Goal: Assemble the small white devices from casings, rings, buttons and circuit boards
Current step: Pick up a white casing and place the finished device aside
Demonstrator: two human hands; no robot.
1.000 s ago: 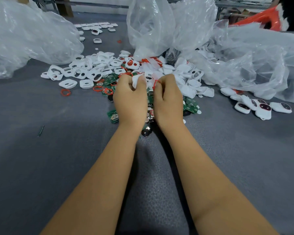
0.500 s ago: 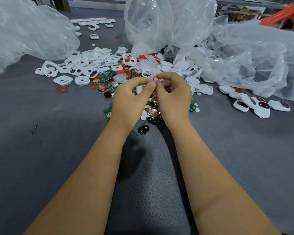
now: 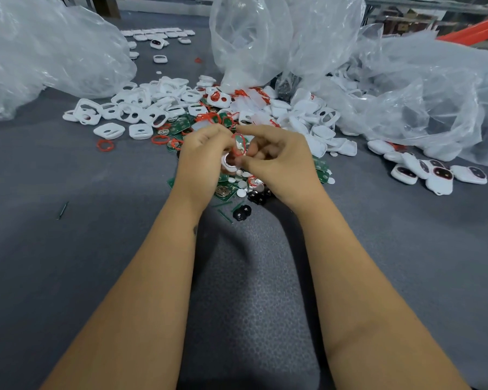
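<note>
My left hand (image 3: 202,161) grips a white casing (image 3: 228,164), mostly hidden by its curled fingers. My right hand (image 3: 279,161) pinches a thin red ring (image 3: 238,144) right at the casing, above the parts pile. White casing halves (image 3: 141,111) lie spread to the left of the hands. Green circuit boards (image 3: 321,171), loose red rings (image 3: 105,144), small white round buttons (image 3: 241,192) and black parts (image 3: 242,213) lie under and around the hands. Three or so assembled white devices (image 3: 440,175) with dark windows sit at the right.
Large clear plastic bags stand at the back left (image 3: 48,49), back centre (image 3: 265,38) and right (image 3: 423,88). More white pieces (image 3: 158,38) lie far back. A thin dark pin (image 3: 62,211) rests on the grey mat (image 3: 68,263) at the left.
Both hands have drawn back from the pile toward me and lifted slightly. The right hand now holds the red ring open against the casing in the left hand.
</note>
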